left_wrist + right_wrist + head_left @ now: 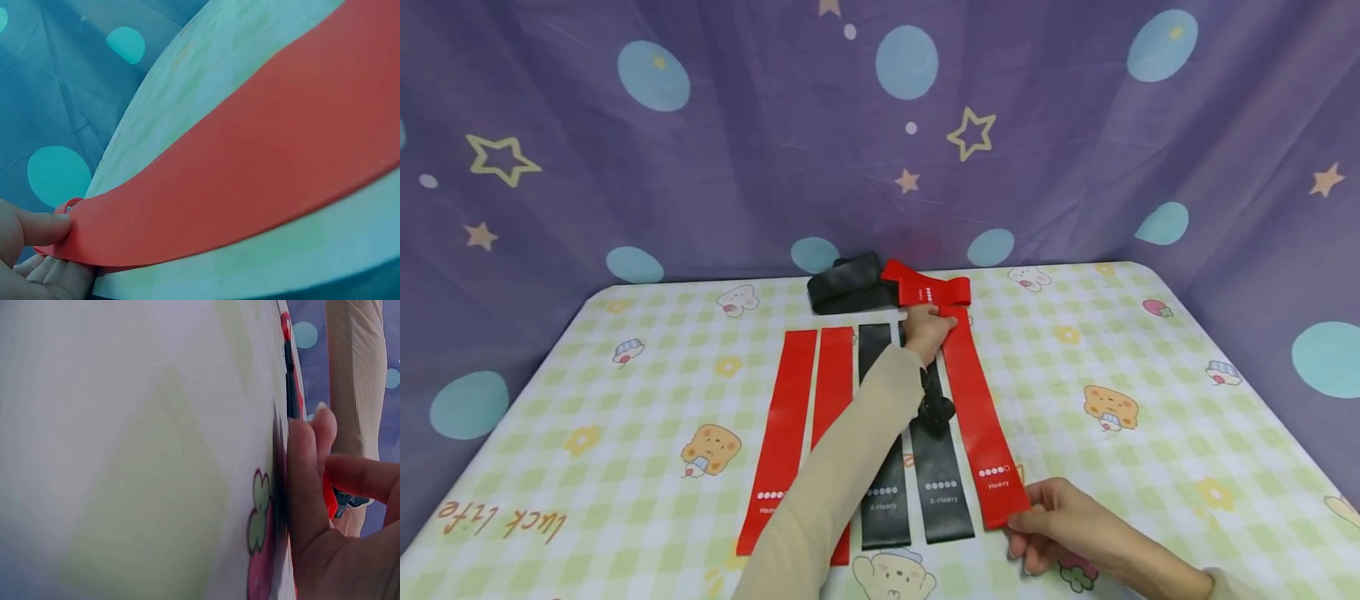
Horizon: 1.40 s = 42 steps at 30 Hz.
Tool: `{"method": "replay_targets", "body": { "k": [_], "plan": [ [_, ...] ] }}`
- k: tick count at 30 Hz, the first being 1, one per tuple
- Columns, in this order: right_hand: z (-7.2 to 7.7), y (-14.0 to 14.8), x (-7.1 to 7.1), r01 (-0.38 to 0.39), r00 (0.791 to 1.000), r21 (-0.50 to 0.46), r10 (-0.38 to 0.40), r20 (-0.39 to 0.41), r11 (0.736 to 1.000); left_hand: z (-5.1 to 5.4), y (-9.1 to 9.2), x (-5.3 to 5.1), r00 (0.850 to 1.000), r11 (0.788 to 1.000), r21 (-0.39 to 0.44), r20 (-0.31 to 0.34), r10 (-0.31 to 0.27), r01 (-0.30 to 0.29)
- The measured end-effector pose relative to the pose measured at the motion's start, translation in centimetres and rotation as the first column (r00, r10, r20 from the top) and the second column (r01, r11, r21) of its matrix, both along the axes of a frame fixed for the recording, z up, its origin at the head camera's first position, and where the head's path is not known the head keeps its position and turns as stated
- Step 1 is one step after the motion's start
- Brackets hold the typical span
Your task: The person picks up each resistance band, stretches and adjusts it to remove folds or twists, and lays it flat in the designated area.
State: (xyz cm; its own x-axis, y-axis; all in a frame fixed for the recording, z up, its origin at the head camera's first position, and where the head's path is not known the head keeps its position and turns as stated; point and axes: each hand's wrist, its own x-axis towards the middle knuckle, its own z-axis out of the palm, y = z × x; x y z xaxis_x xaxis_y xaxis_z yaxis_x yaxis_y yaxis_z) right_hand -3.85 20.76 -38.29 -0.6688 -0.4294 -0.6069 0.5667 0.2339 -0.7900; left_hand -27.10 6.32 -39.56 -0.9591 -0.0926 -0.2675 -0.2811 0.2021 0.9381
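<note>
A flat red resistance band marked Heavy [981,408] lies lengthwise at the right of a row of bands. At its far end my left hand [927,327] pinches it; in the left wrist view the thumb [44,229] is on top and the fingers are beneath. My right hand [1067,525] grips the near right corner between thumb and fingers. To the left lie two black X-Heavy bands [942,492] and two more red bands [788,392], partly hidden by my left arm.
Behind the row, a loosely folded black band [846,287] and a folded red band [936,291] lie close together near the table's back edge. A checked cloth [647,467] covers the table. A purple curtain [760,150] hangs behind it and along the sides.
</note>
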Motion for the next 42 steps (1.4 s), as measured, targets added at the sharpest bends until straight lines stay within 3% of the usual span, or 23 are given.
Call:
{"method": "replay_targets", "body": {
  "k": [6, 13, 19, 24, 31, 42],
  "plan": [
    [-0.1, 0.3, 0.2, -0.051, 0.999, -0.034, 0.051, 0.001, 0.998, 0.6, 0.1, 0.3, 0.997, 0.994, -0.104, -0.065, -0.028, 0.022],
    [0.3, 0.4, 0.4, -0.09, 0.996, 0.031, 0.09, -0.02, 0.995, 1.3, -0.4, 0.1, 0.99, 0.987, -0.15, -0.122, -0.07, 0.052],
    [1.2, 0.5, 0.7, -0.163, 0.981, 0.107, 0.172, -0.085, 0.981, 1.5, -1.3, -0.3, 0.988, 0.985, -0.171, -0.151, -0.04, 0.014],
    [2.2, 0.5, 0.5, -0.21, 0.965, 0.102, 0.222, -0.137, 0.972, 1.6, -2.1, -0.7, 0.984, 0.985, -0.171, -0.18, -0.009, -0.022],
    [3.1, 0.2, -1.4, -0.203, 0.96, 0.064, 0.212, -0.182, 0.977, 2.0, -3.0, -1.3, 0.974, 0.982, -0.177, -0.223, 0.031, -0.072],
    [3.4, -1.1, -5.6, -0.105, 0.946, 0.136, 0.141, -0.291, 0.985, 2.6, -5.5, -1.6, 0.972, 0.983, -0.171, -0.234, 0.028, -0.069]
  ]
}}
